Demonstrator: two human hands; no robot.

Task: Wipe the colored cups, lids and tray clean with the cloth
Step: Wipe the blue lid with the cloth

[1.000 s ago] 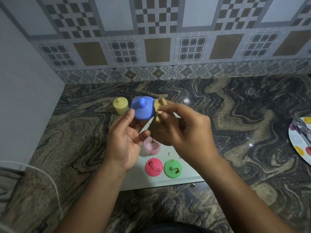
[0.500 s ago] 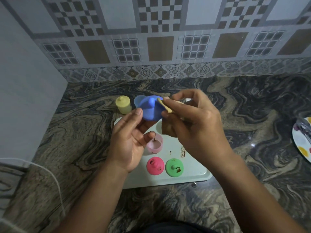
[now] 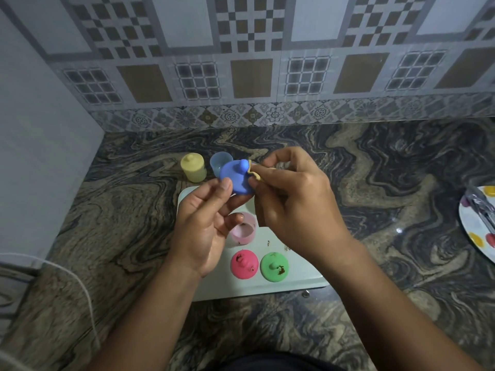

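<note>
Blue lid: domed, with a knob on top, held at frame centre above the far edge of the tray. Left hand has it in a thumb-and-fingertip grip at its lower left rim, remaining fingers loosely curled.

Cloth: small yellowish piece, pinched in the grip of the right hand between thumb and forefinger, its edge touching the right rim of the blue lid. Most of the cloth is hidden by the fingers.

Tray: pale, rectangular with rounded corners, lying on the surface at lower centre, partly covered by both hands. Brown specks show on its bare area right of centre.

Pink cup: open, upright on the tray, partly behind the left fingers.

Pink lid and green lid: side by side on the tray's near part, both marked with brown residue.

Yellow cup: lidded, standing on the surface beyond the tray, centre left.

Light blue cup: open, just right of the yellow cup, partly behind the blue lid.

Spotted plate: at the right frame edge, well apart from the tray.
</note>
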